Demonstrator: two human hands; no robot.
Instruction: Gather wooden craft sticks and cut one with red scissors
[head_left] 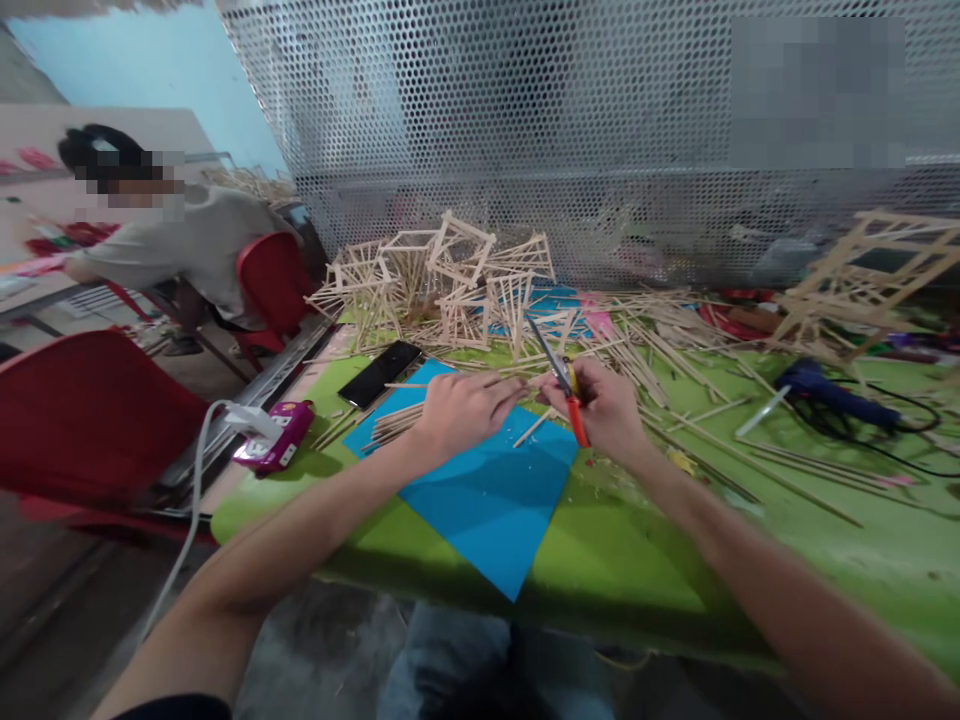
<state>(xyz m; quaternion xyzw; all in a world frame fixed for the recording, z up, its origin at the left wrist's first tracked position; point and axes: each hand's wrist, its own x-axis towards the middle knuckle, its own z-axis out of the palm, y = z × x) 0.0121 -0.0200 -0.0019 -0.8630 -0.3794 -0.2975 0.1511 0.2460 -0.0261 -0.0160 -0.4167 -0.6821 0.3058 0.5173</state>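
My left hand [465, 412] is closed in a pinch on a thin wooden stick [405, 386], whose end sticks out to the left of the knuckles. My right hand [609, 408] is shut around scissors with orange and yellow handles [576, 420]; a blade points up and away to the left. The fingertips of both hands almost meet above a blue sheet [495, 515]. A bundle of cut sticks [394, 428] lies on the sheet beside my left wrist. One short stick [535, 428] rests below the scissors, among small shavings.
A black phone [380, 373] and a purple power adapter [274, 437] lie at left. Stick frames [465, 270] pile up at the back before a perforated metal panel [525, 120]. A blue glue gun [832, 393] with its cable is at right. A person [187, 230] sits at far left.
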